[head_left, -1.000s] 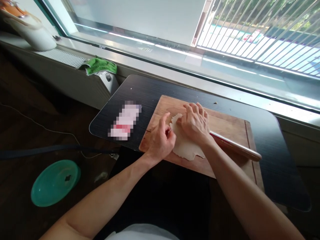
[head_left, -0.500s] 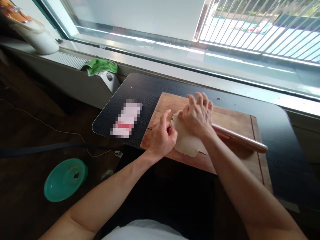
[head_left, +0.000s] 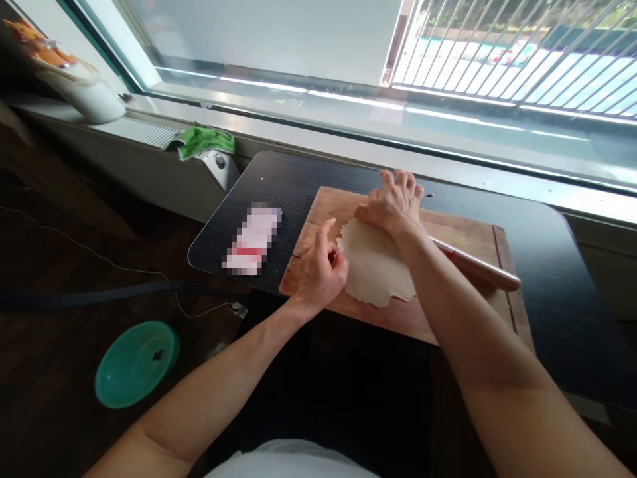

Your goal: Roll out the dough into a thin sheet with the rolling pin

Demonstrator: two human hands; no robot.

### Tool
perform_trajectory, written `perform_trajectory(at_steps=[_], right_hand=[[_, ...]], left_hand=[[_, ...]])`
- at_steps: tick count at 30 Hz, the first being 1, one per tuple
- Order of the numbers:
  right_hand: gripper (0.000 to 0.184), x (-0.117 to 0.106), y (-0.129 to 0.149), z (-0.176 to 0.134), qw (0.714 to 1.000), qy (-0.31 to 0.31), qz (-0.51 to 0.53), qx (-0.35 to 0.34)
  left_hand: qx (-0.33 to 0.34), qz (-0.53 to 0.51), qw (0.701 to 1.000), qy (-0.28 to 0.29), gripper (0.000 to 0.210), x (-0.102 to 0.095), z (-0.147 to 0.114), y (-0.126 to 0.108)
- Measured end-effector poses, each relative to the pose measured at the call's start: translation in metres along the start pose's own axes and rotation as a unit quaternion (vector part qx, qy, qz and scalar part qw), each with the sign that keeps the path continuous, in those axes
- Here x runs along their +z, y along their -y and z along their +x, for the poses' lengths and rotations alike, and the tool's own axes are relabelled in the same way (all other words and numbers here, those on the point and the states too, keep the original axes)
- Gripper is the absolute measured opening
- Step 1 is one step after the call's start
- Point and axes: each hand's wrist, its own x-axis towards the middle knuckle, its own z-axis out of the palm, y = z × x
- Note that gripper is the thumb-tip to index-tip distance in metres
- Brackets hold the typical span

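Observation:
A thin, pale sheet of dough (head_left: 375, 269) with a ragged edge lies on a wooden board (head_left: 465, 232). My right hand (head_left: 393, 202) presses its palm over a wooden rolling pin (head_left: 478, 265) along the far side of the dough. Its fingers stretch out past the pin, and hand and wrist hide the pin's left part. At the dough's left edge is my left hand (head_left: 322, 269), thumb and fingers curled, index finger raised. Whether it pinches the dough's edge cannot be seen.
The board rests on a black table (head_left: 293, 176) below a window. Left of it lies a blurred pink-and-white item (head_left: 255, 236). A green cloth (head_left: 206, 141) hangs over the radiator (head_left: 149, 133). On the floor, lower left, stands a teal basin (head_left: 134, 365) near a white cable (head_left: 124, 262).
My right hand and the rolling pin have moved away from me, towards the window, baring more of the dough. My left hand stays at the dough's left edge. The view has shifted slightly.

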Motion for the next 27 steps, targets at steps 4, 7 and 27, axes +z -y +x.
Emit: perform_trajectory(at_steps=[4, 7, 27], right_hand=[[0.051, -0.002, -0.007, 0.016, 0.997, 0.043, 0.014, 0.067], [0.051, 0.005, -0.001, -0.019, 0.999, 0.038, 0.003, -0.025], [0.053, -0.056, -0.092, -0.087, 0.989, 0.026, -0.092, 0.112]], left_hand=[[0.006, 0.003, 1.000, -0.010, 0.064, 0.000, -0.001, 0.000], [0.007, 0.004, 1.000, -0.010, 0.063, 0.000, -0.001, 0.001], [-0.158, 0.184, 0.958, 0.156, 0.104, -0.003, 0.094, -0.035]])
